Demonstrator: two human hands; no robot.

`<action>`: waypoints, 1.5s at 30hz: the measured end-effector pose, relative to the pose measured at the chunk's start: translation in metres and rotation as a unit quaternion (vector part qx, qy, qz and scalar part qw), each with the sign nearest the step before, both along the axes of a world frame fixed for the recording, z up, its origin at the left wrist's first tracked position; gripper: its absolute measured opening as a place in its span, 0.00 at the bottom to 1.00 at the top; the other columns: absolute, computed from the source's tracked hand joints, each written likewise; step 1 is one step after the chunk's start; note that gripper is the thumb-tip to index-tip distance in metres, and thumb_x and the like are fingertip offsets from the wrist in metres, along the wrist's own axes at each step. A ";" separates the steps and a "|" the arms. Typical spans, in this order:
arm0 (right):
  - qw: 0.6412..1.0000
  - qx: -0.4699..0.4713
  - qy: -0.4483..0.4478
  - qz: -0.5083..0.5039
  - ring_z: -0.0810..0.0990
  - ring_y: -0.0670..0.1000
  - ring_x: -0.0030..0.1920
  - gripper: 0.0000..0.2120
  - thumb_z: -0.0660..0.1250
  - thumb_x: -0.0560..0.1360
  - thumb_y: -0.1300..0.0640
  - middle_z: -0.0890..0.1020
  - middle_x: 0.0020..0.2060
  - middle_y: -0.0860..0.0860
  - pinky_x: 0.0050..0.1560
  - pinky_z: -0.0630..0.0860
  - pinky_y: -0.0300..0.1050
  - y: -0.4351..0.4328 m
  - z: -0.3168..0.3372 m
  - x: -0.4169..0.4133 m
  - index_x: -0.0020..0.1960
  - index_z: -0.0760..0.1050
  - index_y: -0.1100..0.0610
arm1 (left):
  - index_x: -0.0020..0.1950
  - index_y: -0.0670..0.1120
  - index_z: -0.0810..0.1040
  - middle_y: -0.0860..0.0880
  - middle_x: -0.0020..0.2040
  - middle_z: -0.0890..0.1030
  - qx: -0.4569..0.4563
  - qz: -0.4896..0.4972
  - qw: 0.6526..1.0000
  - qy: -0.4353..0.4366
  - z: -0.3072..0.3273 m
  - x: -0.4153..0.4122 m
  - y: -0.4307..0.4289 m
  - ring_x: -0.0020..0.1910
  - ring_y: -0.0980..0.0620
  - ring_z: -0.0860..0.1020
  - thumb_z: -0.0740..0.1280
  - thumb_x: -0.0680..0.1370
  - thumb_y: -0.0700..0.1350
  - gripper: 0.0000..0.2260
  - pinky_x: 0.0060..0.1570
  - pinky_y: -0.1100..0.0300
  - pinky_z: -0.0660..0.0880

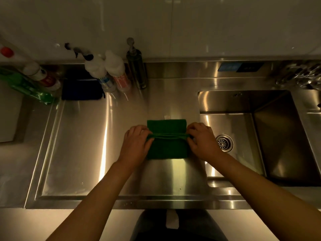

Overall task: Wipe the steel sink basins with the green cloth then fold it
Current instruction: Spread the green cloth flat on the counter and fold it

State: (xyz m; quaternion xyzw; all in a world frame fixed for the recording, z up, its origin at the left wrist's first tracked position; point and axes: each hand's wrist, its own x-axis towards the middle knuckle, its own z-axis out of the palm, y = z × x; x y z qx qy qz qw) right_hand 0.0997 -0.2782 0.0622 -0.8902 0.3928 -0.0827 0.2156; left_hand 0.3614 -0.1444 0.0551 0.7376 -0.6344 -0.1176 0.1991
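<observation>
The green cloth (pixel 167 146) lies flat on the steel drainboard (pixel 86 145) just left of the deep sink basin (pixel 271 136). It is folded into a small rectangle, with a raised edge running across its middle. My left hand (pixel 137 141) pinches the left end of that edge. The right end is pinched by my right hand (pixel 202 140). Both hands rest on the cloth's sides. The basin's round drain (pixel 224 143) shows just right of my right hand.
Spray bottles (pixel 106 73), a steel pump dispenser (pixel 136 66), a green bottle (pixel 26 84) and a dark blue sponge (pixel 81 89) stand along the back left. A tap (pixel 302 75) sits at the back right. The white counter edge (pixel 52 221) runs along the front.
</observation>
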 end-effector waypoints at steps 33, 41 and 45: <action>0.983 0.126 0.130 0.028 0.72 0.55 0.60 0.12 0.67 0.75 0.57 0.74 0.57 0.53 0.61 0.69 0.55 -0.032 -0.018 0.075 0.58 0.76 0.54 | 0.55 0.48 0.75 0.49 0.53 0.77 0.206 0.072 0.975 0.038 -0.016 0.008 -0.037 0.58 0.43 0.74 0.68 0.78 0.42 0.07 0.56 0.48 0.68; 0.982 0.169 0.083 0.003 0.81 0.52 0.45 0.11 0.65 0.71 0.58 0.82 0.43 0.46 0.58 0.73 0.51 -0.010 0.000 0.133 0.53 0.73 0.50 | 0.50 0.53 0.69 0.53 0.41 0.80 0.161 0.142 0.950 0.227 0.001 0.068 -0.010 0.38 0.55 0.79 0.68 0.77 0.39 0.11 0.35 0.60 0.70; 0.984 0.170 0.048 -0.013 0.81 0.52 0.45 0.12 0.66 0.71 0.60 0.82 0.43 0.46 0.54 0.75 0.50 0.008 0.012 0.195 0.52 0.76 0.49 | 0.52 0.52 0.72 0.55 0.42 0.80 0.117 0.146 0.958 0.220 0.016 0.134 0.007 0.39 0.61 0.77 0.67 0.78 0.36 0.12 0.33 0.70 0.69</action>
